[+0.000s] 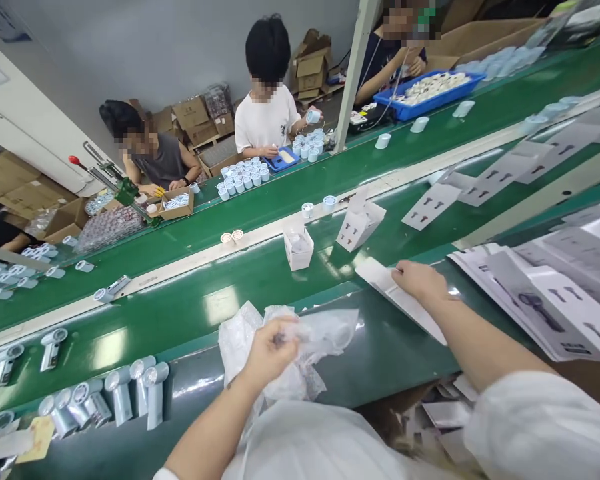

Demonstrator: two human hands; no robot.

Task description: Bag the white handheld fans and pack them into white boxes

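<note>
Green conveyor belt [180, 327], carton print [570, 313] unreadable

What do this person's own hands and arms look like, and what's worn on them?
The left hand and right hand are bare, with no gloves or watch showing. The forearms are bare too, and a loose white sleeve shows on the right arm.

Bright, even overhead lt, no dim areas. White glare patches on green belt [220, 305] just past L hand [273, 350]; shiny highlights on plastic bag [320, 337] in its grip. Only soft, faint shadow under white card [405, 300] held by R hand [420, 280]. Wide-angle warp bends belts, tilts far post [353, 73] near top edge.
</note>
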